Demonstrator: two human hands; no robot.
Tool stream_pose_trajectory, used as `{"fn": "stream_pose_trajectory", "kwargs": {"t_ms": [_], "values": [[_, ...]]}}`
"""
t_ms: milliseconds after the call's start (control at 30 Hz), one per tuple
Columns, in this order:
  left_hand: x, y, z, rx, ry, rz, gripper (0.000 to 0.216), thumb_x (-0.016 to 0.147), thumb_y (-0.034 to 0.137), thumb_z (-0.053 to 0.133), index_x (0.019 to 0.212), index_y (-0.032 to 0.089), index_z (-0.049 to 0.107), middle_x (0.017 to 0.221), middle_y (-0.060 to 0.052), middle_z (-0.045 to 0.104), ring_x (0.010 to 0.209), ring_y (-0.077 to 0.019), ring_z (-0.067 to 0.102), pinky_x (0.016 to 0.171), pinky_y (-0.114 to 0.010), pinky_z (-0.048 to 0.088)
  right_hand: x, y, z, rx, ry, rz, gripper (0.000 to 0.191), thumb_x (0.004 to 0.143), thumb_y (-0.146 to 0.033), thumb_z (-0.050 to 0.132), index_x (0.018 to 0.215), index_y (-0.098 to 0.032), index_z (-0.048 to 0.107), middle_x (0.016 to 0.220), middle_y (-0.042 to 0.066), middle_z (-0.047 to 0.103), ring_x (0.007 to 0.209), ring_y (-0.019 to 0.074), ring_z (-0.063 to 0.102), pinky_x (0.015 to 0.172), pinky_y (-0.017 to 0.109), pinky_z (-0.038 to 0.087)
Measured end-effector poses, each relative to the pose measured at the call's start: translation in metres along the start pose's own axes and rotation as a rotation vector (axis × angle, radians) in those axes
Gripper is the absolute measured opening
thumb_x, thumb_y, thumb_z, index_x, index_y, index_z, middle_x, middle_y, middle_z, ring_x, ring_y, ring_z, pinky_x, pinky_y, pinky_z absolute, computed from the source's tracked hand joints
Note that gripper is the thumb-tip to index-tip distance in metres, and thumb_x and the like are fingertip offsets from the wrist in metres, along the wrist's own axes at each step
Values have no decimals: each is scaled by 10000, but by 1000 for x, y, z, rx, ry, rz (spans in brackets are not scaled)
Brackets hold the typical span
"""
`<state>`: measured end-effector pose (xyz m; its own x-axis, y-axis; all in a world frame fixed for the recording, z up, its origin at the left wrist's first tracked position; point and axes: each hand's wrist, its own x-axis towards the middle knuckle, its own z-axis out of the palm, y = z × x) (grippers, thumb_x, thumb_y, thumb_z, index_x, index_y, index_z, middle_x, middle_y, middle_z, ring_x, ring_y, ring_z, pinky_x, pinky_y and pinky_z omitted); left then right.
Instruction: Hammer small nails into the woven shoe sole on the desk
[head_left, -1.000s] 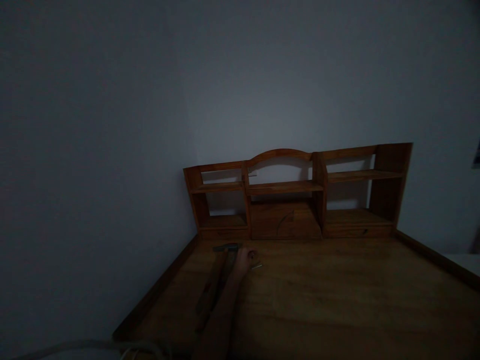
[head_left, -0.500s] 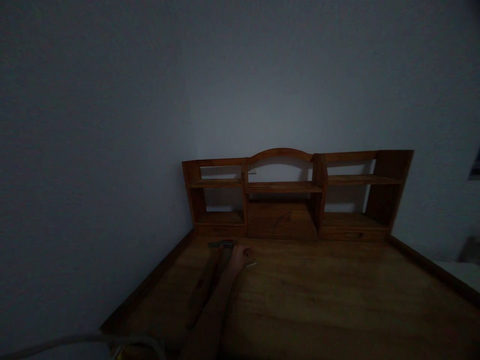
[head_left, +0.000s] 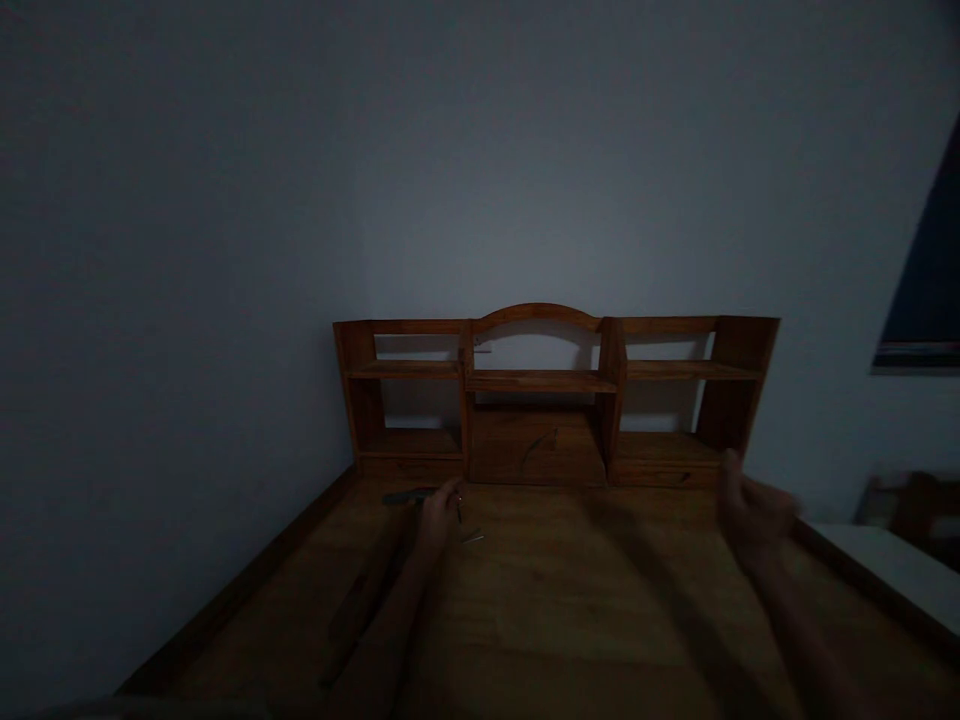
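Note:
My left hand (head_left: 441, 512) is low over the wooden surface (head_left: 555, 610), its fingers pinched together. A small dark piece shows at the fingertips, too dim to name. Just left of that hand lies a flat, grey, elongated object (head_left: 405, 496), partly covered by the hand. A thin pale stick (head_left: 472, 537) rests on the wood to the right of the left hand. On the far right my right hand (head_left: 754, 510) is raised above the surface, somewhat blurred, with curled fingers and the thumb up. Whether it holds anything is hidden.
A wooden shelf unit (head_left: 544, 381) with an arched middle stands at the back against the pale wall (head_left: 525, 180). A raised wooden edge (head_left: 247, 570) borders the surface on the left. Beyond the right edge are a white surface (head_left: 892, 565) and a dark window (head_left: 926, 270).
My right hand has come into view on the right. The view has shifted a little to the right, while my left hand stays near the grey object and the stick.

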<state>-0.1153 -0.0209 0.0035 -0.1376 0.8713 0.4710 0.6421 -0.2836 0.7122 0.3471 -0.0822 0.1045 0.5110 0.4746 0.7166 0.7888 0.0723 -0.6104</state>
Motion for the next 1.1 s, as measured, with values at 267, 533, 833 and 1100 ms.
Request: {"fn": "stream_pose_trajectory", "kwargs": {"t_ms": [267, 533, 833, 1100], "values": [[10, -17, -5, 101, 74, -67, 211, 778, 227, 567, 935, 166, 694, 955, -58, 714, 894, -190, 662, 809, -275, 508, -52, 39, 84, 3, -354, -57, 641, 834, -600, 306, 493, -147, 604, 451, 85, 516, 435, 190, 496, 463, 283, 263], [3, -11, -6, 242, 118, -15, 194, 770, 198, 583, 901, 137, 712, 919, -73, 693, 838, -173, 640, 777, -255, 486, -59, 45, 87, 115, -429, 81, 618, 801, -666, 337, 416, -186, 400, 404, 9, 346, 414, 137, 387, 438, 268, 212], [4, -18, -2, 431, -28, -48, 229, 791, 130, 504, 905, 146, 703, 956, -82, 660, 863, -167, 609, 797, -244, 454, -57, 45, 81, 112, -410, 51, 615, 806, -658, 310, 430, -182, 412, 412, 4, 337, 421, 132, 369, 439, 266, 216], [-2, -11, 0, 519, -79, -141, 227, 812, 125, 470, 903, 122, 677, 901, -121, 663, 854, -205, 620, 754, -274, 449, -57, 46, 84, 126, -413, 53, 619, 810, -658, 309, 434, -178, 413, 427, 7, 352, 428, 136, 385, 440, 268, 226]]}}
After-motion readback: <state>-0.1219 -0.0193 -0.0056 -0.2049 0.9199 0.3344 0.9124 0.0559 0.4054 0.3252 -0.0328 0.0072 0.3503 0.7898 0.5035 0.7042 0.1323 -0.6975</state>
